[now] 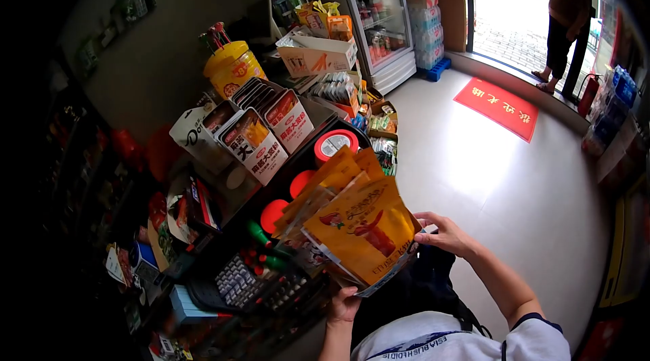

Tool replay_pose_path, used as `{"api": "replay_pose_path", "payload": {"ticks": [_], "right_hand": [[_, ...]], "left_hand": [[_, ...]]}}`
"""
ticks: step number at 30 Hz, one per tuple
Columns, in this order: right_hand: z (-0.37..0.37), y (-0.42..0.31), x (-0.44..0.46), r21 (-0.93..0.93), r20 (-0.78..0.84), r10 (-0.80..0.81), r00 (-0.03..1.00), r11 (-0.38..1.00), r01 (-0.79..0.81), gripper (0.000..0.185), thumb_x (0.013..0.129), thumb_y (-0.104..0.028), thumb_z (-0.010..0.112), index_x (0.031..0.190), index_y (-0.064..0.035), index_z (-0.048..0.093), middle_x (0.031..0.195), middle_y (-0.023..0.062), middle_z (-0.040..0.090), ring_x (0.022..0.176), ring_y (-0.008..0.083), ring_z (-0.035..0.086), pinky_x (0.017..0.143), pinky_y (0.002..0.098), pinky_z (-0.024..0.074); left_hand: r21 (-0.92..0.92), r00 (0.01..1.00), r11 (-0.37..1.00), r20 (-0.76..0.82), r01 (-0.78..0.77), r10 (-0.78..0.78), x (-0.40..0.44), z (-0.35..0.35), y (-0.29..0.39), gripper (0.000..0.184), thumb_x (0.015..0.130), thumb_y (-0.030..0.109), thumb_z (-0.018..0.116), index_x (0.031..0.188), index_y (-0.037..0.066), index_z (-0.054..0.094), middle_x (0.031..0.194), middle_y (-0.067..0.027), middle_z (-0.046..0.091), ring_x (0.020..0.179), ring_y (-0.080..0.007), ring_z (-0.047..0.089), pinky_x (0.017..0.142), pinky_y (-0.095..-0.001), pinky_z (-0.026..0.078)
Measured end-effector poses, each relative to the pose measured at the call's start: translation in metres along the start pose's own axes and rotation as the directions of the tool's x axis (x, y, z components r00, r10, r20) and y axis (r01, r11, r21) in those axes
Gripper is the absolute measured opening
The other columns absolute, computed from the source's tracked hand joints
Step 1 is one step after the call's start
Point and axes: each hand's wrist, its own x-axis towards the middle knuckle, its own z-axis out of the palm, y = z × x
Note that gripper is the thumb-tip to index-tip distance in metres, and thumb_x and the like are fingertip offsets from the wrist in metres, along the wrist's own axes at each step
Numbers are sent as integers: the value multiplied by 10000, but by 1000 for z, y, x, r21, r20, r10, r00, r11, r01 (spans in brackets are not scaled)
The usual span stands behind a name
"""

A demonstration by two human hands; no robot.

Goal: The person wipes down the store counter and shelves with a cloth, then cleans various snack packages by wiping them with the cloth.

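Several orange snack packets (369, 229) stand upright in a shallow display box (389, 278) tilted in front of my body. My left hand (344, 305) is closed on the near left corner of this box, its fingers partly hidden underneath. At the right end, my right hand (443, 234) grips the edge of the box beside the front packet, thumb and fingers bent round it. The front packet shows a red drawing and printed text. Just beyond the packets are jars with red lids (336, 146) on the dark counter.
The counter holds white boxes of dark packets (254, 148), a yellow tub (233, 66), a white carton (317, 55) and a keyboard (237, 281). Beyond are a drinks fridge (379, 12), stacked water bottles (427, 36) and a red mat (497, 108). Another person (567, 16) stands at the doorway.
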Motion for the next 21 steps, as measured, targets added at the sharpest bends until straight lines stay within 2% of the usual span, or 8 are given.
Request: {"api": "replay_pose_path", "payload": {"ticks": [3,7,10,15,21], "right_hand": [[0,4,-26,15,-24,-15,1000,1000,16,706,804,-512,694,1326,-72,512,1054,142,601,1037,233,565,900,354,455],[5,14,-60,234,-37,83,996,970,-72,659,864,-458,648,1382,-92,467,1080,126,627,1047,195,561,931,329,432],[7,9,-88,260,-31,116,993,960,-104,656,875,-444,640,1398,-99,448,1096,127,639,1038,188,569,946,319,423],[9,3,-119,269,-100,180,978,952,-148,647,890,-492,595,1402,-128,442,1170,127,616,1103,198,546,981,328,406],[6,6,-123,346,-179,180,967,932,-110,649,903,-483,573,1393,-78,440,1273,108,544,1195,198,470,1036,332,348]], "left_hand": [[42,1000,999,26,11,-12,-11,6,-5,755,656,11,622,1366,89,379,1274,-104,492,1227,-289,453,1022,-444,405],[22,993,993,47,112,-113,-27,9,-15,746,690,-28,603,1390,89,374,1327,-104,478,1238,-263,454,1017,-435,406],[13,979,983,87,183,-183,-30,-1,-24,694,695,-34,641,1344,79,422,1258,-58,527,1191,-219,486,1019,-367,393],[48,962,970,126,240,-244,-30,8,-30,891,646,-51,630,1431,181,280,1332,-61,430,1283,-238,384,1048,-361,355],[132,951,967,194,218,-241,-22,42,-24,922,665,-22,654,1455,178,223,1357,-59,388,1291,-227,362,1058,-355,335]]}}
